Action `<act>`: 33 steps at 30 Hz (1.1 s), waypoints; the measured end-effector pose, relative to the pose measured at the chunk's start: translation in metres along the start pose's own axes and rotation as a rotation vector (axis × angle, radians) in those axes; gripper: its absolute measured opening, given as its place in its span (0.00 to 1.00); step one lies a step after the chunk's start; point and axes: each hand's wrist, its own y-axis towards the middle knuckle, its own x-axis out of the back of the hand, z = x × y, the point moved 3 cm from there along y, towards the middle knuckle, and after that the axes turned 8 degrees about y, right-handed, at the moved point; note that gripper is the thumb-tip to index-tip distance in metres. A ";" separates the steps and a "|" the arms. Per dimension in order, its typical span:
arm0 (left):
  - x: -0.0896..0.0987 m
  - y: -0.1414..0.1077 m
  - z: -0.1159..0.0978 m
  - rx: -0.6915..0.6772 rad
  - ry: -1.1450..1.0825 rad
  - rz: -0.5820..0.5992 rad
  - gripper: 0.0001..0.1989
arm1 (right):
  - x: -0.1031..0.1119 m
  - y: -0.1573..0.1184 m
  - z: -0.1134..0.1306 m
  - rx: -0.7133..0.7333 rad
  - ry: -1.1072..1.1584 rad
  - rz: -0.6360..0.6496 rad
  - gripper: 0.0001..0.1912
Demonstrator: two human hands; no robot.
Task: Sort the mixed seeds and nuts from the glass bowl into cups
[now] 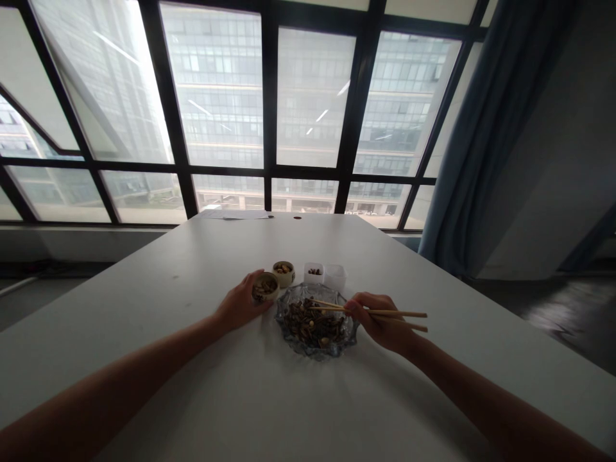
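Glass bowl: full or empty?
The glass bowl isn't empty: dark mixed pieces cover much of its inside, and chopsticks in the right hand reach over them.

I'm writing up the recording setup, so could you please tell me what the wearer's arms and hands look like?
The left hand and right hand are both ungloved. The left forearm and right forearm are bare, with no sleeve, watch or bracelet in view. The fingers are too small to rule out rings.

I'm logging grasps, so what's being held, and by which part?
The left grip holds a small bowl around its outer wall; the right grip holds chopsticks around their middle.
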 end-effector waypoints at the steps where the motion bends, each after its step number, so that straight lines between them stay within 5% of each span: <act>1: 0.000 0.000 0.000 -0.003 -0.001 -0.003 0.37 | 0.000 -0.001 -0.001 -0.006 0.011 0.005 0.23; 7: 0.001 0.000 0.000 0.001 0.002 0.006 0.37 | -0.003 -0.003 -0.007 -0.094 0.155 -0.035 0.26; 14: -0.001 0.000 0.002 -0.008 0.001 0.001 0.37 | 0.000 0.001 -0.033 -0.456 0.626 -0.423 0.30; 22: -0.001 0.000 0.002 -0.008 -0.016 -0.007 0.37 | -0.003 0.002 -0.050 -0.583 0.790 -0.386 0.26; 26: -0.001 0.000 0.002 -0.003 -0.008 0.008 0.37 | 0.006 0.000 -0.031 -0.309 0.453 -0.357 0.25; 30: -0.002 0.000 0.002 0.001 -0.010 0.010 0.37 | 0.004 -0.002 0.011 0.381 -0.088 0.004 0.16; 33: -0.002 0.000 0.002 0.002 -0.007 0.009 0.37 | -0.002 -0.005 0.030 0.652 -0.309 0.135 0.12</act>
